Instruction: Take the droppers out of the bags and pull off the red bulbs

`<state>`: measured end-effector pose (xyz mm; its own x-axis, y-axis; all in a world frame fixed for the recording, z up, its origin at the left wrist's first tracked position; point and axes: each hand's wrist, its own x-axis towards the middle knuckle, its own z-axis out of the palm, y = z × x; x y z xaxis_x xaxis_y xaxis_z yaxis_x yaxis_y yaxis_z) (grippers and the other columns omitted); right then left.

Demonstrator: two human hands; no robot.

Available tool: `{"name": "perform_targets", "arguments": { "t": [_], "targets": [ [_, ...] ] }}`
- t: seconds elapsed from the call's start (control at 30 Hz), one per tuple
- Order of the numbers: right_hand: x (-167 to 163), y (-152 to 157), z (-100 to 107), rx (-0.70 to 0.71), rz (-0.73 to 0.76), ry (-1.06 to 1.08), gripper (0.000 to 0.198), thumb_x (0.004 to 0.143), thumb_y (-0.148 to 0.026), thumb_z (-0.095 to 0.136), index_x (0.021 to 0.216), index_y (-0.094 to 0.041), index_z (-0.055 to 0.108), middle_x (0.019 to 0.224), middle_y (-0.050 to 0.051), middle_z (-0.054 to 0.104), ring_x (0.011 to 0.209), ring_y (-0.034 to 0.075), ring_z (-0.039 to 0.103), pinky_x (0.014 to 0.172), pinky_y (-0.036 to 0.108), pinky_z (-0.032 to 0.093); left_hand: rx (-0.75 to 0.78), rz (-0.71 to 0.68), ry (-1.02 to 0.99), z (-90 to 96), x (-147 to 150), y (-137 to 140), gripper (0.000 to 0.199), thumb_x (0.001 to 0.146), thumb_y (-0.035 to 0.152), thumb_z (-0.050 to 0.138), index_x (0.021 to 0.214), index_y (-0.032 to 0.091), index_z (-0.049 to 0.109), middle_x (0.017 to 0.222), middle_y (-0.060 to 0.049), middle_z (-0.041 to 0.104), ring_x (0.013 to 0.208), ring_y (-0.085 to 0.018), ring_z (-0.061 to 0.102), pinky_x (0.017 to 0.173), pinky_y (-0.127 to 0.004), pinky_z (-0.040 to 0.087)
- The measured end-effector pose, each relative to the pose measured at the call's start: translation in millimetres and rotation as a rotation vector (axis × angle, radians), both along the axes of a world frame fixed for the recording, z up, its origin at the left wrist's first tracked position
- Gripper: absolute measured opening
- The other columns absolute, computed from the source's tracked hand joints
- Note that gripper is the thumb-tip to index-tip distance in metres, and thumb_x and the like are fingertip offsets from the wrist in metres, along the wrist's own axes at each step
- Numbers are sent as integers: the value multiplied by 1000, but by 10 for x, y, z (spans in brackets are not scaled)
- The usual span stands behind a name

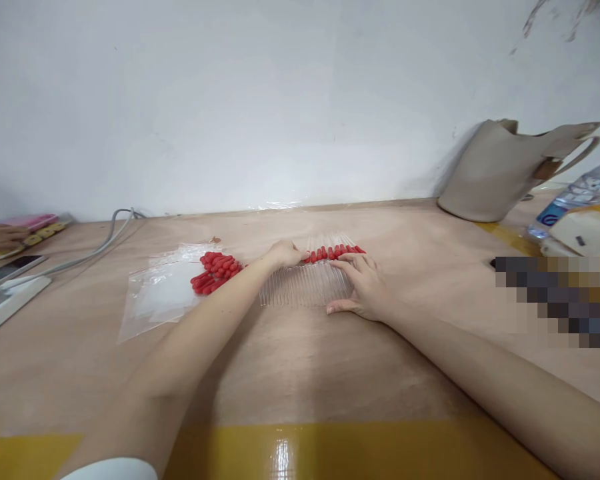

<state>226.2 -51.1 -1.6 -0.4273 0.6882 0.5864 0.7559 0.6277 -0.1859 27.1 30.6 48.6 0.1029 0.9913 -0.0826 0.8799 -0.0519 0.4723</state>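
A row of thin clear glass tubes [305, 285] lies side by side on the tabletop, and a line of red rubber bulbs [331, 253] runs across its far part. My left hand [284, 254] reaches over the row from the left, its fingers closed around a red bulb at the line's left end. On the right end of the row rests my right hand [365, 283], fingers stretched out and thumb apart, touching the tubes near the bulbs. A pile of loose red rubber bulbs [217, 270] lies left of the tubes, partly behind my left forearm.
Under the loose bulbs are clear plastic bags [155, 293]. Left stand a grey cable [97, 248], a white power strip [15, 307] and another person's hand [3, 238]. A beige bag [490, 173], a plastic bottle [575, 197] and a pixelated patch occupy the right. A wall rises behind.
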Motion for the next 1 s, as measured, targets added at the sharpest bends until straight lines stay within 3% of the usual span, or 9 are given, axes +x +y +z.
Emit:
{"name": "perform_targets", "arguments": {
  "t": [0.17, 0.4, 0.63, 0.77, 1.0],
  "targets": [
    [2, -38, 32, 32, 23, 39, 76, 60, -69, 60, 116, -18, 51, 113, 13, 52, 105, 29, 46, 91, 48, 35, 35, -15, -14, 75, -48, -103, 28, 75, 34, 53, 65, 11, 65, 52, -2, 56, 49, -12, 50, 50, -23, 36],
    [-24, -69, 26, 130, 102, 170, 65, 74, -49, 59, 128, -19, 39, 120, 13, 50, 112, 26, 46, 93, 45, 41, 333, -73, 64, 216, -428, -608, 18, 82, 27, 44, 80, 15, 58, 72, -4, 61, 65, -16, 54, 59, -26, 37],
    [-46, -125, 32, 88, 199, 138, 76, 77, -43, 57, 138, -16, 20, 130, 15, 43, 122, 28, 39, 98, 46, 39, 694, -298, 171, -202, -772, -1104, 18, 89, 29, 41, 85, 17, 53, 74, -3, 61, 66, -16, 59, 58, -25, 43],
    [-32, -138, 47, 150, 255, 113, 72, 77, -42, 59, 137, -17, 27, 129, 14, 44, 120, 26, 42, 98, 43, 39, 900, -408, 212, -366, -816, -1103, 12, 88, 25, 44, 87, 17, 53, 81, -4, 63, 75, -15, 61, 68, -26, 47],
    [-100, -133, 33, 260, 298, 7, 43, 80, -35, 57, 119, -18, 51, 115, 10, 59, 112, 23, 49, 97, 44, 38, 1077, -556, 268, -315, -612, -1138, 9, 88, 18, 45, 83, 16, 53, 79, -3, 64, 68, -12, 60, 65, -24, 49]
  ]
}}
